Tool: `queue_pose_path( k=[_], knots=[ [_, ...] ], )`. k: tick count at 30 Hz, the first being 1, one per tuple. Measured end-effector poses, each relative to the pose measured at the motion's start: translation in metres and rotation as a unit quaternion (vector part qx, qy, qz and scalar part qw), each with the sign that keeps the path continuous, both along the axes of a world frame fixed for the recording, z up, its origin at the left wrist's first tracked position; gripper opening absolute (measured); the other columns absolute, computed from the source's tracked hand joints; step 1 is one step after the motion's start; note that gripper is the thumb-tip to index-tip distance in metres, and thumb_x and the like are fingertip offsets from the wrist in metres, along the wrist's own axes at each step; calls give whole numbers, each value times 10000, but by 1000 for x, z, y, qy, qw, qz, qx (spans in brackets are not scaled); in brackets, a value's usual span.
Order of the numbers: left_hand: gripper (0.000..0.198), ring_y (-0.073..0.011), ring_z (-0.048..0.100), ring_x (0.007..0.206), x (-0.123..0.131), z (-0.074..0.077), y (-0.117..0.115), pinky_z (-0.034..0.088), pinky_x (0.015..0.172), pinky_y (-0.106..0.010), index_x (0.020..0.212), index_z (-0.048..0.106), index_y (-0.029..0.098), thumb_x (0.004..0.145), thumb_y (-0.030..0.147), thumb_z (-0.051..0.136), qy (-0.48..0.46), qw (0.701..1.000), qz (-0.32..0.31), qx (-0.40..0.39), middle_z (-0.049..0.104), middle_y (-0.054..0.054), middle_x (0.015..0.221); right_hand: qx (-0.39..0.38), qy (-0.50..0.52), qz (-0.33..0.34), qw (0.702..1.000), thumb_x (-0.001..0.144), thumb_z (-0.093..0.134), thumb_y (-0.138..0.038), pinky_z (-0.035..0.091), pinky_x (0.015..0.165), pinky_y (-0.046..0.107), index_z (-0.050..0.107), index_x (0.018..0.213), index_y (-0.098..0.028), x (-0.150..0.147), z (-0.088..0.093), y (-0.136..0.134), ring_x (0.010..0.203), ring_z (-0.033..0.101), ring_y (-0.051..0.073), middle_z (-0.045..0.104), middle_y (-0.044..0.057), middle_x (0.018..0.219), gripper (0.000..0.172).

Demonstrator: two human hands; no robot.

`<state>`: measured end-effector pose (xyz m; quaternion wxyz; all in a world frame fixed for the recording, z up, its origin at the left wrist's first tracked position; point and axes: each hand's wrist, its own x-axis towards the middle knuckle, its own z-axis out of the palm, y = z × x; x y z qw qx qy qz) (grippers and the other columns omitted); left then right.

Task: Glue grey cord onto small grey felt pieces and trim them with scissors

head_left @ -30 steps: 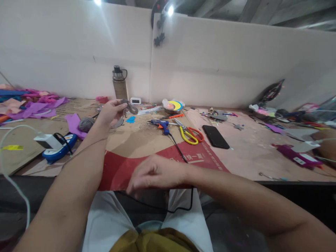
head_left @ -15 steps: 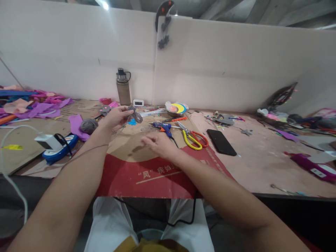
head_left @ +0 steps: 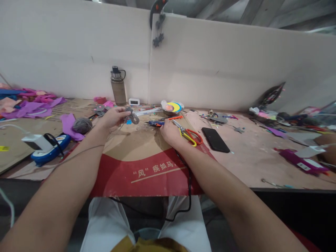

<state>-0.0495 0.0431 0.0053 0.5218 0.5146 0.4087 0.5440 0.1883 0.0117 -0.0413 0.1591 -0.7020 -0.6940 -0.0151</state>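
Between the fingertips of my left hand [head_left: 113, 118] is a looped bunch of grey yarn [head_left: 134, 118], held a little above the table. A yarn strand runs back across my left forearm. My right hand [head_left: 170, 132] is wrapped round the handle of a blue hot glue gun [head_left: 157, 124], whose nozzle points left. Most of the handle is hidden by the hand, and a black cord trails down from it. Scissors [head_left: 194, 135] with yellow and red handles lie just right of that hand. A small blue cutout [head_left: 128, 121] lies below the yarn bunch.
Red-and-brown cardboard [head_left: 118, 175] covers the table before me. A black phone [head_left: 215, 139] lies to the right, and a purple device [head_left: 301, 161] beyond it. Leftward are a grey yarn ball [head_left: 82, 125] and a blue power strip [head_left: 49, 150]. A bottle [head_left: 118, 87] and a bowl [head_left: 172, 109] stand behind.
My right hand has moved forward and right from above the cardboard onto the glue gun and closed round its handle. My left hand still holds the yarn. The whole view has shifted slightly.
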Motion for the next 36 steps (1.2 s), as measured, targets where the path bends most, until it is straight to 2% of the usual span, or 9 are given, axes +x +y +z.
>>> queue_pose_path(
  k=[5, 11, 18, 21, 25, 28, 32, 36],
  knots=[
    [106, -81, 569, 464, -2, 4, 0, 452, 454, -180, 666, 652, 122, 696, 47, 721, -19, 1000, 13, -16, 664, -37, 621, 8, 4, -11, 1000, 946, 328, -210, 490, 818, 351, 532, 1162, -101, 4, 3, 6, 1011, 662, 277, 651, 203, 1123, 317],
    [108, -77, 552, 454, -2, 5, 0, 438, 443, -175, 655, 635, 108, 676, 64, 732, -43, 999, 14, 1, 635, -34, 589, 19, 23, -29, 999, 975, 302, -258, 485, 823, 339, 538, 1126, -120, 11, 7, 16, 1008, 660, 260, 677, 176, 1061, 312],
    [104, -75, 551, 470, 2, 3, -1, 447, 454, -170, 655, 665, 123, 653, 57, 746, -29, 1000, 7, -7, 651, -31, 599, -6, -29, -17, 999, 977, 283, -260, 503, 726, 364, 466, 1238, -144, -1, -11, 21, 932, 670, 281, 600, 193, 1148, 339],
    [85, -80, 562, 486, 1, 0, 3, 444, 458, -174, 672, 674, 119, 672, 49, 722, -12, 1000, 0, -9, 660, -41, 623, -14, -47, -7, 999, 979, 300, -277, 490, 750, 368, 439, 1279, -139, -3, -16, 21, 965, 641, 277, 583, 196, 1142, 359],
    [68, -79, 563, 494, -2, -5, 9, 408, 445, -171, 673, 672, 109, 694, 47, 692, 17, 1000, -2, 3, 654, -52, 638, 52, -75, 29, 995, 957, 406, -348, 405, 905, 441, 478, 1276, -143, -2, -13, 14, 1157, 471, 318, 512, 199, 1250, 386],
    [76, -73, 534, 456, -2, -8, 12, 377, 426, -172, 653, 662, 109, 684, 50, 698, 26, 999, 24, 15, 620, -33, 585, 124, -71, 84, 986, 952, 425, -351, 330, 938, 459, 551, 1235, -194, -3, -6, 13, 1156, 397, 316, 493, 153, 1286, 347],
    [69, -68, 511, 437, -3, -11, 13, 371, 427, -181, 655, 665, 113, 669, 69, 716, 31, 998, 45, 17, 620, -27, 577, 97, -74, 149, 981, 968, 380, -288, 297, 898, 431, 685, 1026, -209, -11, -3, 25, 1083, 407, 281, 583, 116, 1137, 321],
    [55, -69, 500, 435, -4, -13, 14, 354, 422, -188, 665, 671, 121, 673, 95, 720, 32, 998, 37, 28, 623, -26, 574, 73, -117, 172, 975, 946, 417, -241, 299, 866, 409, 712, 980, -215, -24, -8, 42, 1057, 423, 264, 610, 102, 1091, 298]
  ],
)
